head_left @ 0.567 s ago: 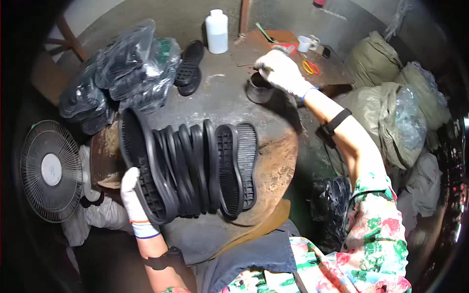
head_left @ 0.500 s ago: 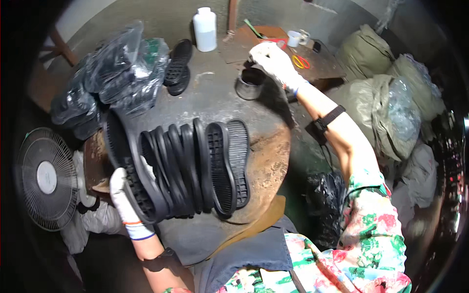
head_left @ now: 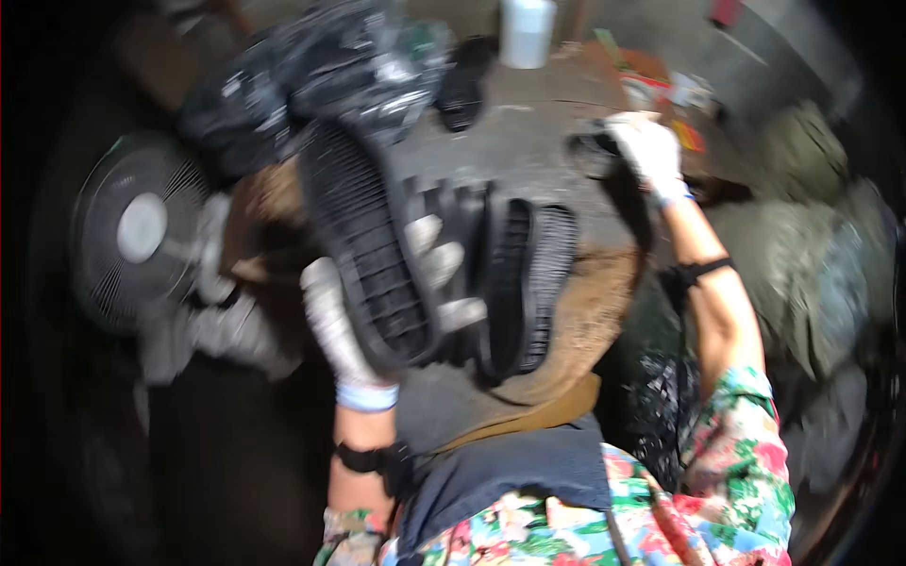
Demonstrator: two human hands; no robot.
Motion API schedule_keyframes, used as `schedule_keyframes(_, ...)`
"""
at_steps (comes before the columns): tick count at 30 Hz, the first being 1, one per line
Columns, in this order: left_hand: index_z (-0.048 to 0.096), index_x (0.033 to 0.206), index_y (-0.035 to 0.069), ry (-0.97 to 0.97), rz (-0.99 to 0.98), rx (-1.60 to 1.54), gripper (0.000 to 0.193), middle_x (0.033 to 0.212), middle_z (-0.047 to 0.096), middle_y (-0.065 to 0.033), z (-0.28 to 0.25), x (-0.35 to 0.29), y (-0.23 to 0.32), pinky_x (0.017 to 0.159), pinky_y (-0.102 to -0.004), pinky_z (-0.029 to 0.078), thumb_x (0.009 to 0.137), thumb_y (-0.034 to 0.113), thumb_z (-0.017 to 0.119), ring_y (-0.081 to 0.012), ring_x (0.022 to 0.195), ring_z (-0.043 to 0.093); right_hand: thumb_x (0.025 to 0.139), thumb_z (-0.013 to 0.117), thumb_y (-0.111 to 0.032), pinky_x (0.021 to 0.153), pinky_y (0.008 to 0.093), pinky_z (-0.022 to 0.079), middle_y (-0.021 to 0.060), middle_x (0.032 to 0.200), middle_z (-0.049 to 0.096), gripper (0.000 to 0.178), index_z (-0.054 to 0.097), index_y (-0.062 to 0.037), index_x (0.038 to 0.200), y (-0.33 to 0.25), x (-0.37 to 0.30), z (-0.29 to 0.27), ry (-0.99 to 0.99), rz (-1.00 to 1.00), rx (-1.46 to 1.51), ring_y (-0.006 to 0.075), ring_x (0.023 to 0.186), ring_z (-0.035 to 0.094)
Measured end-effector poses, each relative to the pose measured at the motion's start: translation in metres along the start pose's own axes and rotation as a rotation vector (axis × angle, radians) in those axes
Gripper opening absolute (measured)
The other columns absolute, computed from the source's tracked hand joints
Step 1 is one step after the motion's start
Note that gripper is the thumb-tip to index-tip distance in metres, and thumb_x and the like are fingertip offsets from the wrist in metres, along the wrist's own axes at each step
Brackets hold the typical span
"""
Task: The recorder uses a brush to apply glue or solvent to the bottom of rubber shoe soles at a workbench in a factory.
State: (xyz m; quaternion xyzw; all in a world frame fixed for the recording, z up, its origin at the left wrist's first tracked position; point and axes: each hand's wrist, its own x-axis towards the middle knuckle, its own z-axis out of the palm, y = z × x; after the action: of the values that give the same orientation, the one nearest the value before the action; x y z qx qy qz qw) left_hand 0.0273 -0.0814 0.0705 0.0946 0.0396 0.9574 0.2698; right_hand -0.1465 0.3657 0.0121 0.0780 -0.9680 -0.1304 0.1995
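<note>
Firmly, the gloved left hand (head_left: 336, 325) keeps its grip closed around a black shoe sole (head_left: 368, 250) at the near left, with the thumb on the left edge and the fingers showing past the right edge. That sole stands tilted, ribs and square pockets facing up toward the wearer. Just right of it, more black soles (head_left: 507, 283) stand side by side in a row over the near part of the tabletop (head_left: 533, 127).

Farther right, the gloved right hand (head_left: 651, 156) is at a dark cup (head_left: 593, 156); with this much blur, I cannot tell whether its grip is pinching anything. Scissors with orange and yellow handles (head_left: 689, 137) lie just beyond that hand's right side. On the far side are a whitish bottle (head_left: 527, 38), dark footwear pieces (head_left: 462, 90) and, to the far left, plastic-wrapped bundles (head_left: 340, 80). A fan (head_left: 142, 226) stands at the left.
</note>
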Motion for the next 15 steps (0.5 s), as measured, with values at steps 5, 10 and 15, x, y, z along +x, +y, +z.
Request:
schedule_keyframes(5,0.044,0.154,0.005,0.109,-0.046,0.089,0.069,0.145,0.058,-0.0233,-0.006,0.031,-0.012,0.102,-0.073,0.048,0.107,0.055,0.043,-0.0507,0.129,0.058,0.096,0.063,-0.014,0.088,0.0332,0.055,0.007,0.098,0.076,0.013,0.074,-0.0079,0.099,0.083,-0.03,0.066,0.4,0.731,1.364,0.0208,0.09,0.07)
schedule_keyframes(10,0.056,0.143,0.005,0.299,-0.041,0.247,0.064,0.128,0.069,-0.0199,-0.017,0.024,0.002,0.087,-0.0728,0.057,0.108,0.057,0.039,-0.0495,0.112,0.069,0.092,0.066,-0.013,0.072,0.0344,0.056,0.0074,0.091,0.074,0.012,0.073,-0.0045,0.098,0.032,-0.023,0.02,0.483,1.052,2.199,0.0179,0.082,0.069)
schedule_keyframes(15,0.051,0.148,0.004,0.286,-0.262,0.117,0.073,0.134,0.065,-0.0239,-0.023,0.047,-0.027,0.088,-0.0774,0.053,0.108,0.062,0.034,-0.0545,0.116,0.065,0.09,0.074,-0.014,0.084,0.032,0.057,0.0115,0.1,0.077,0.018,0.075,-0.0042,0.105,-0.013,-0.044,-0.037,0.594,0.529,0.904,0.0181,0.089,0.072)
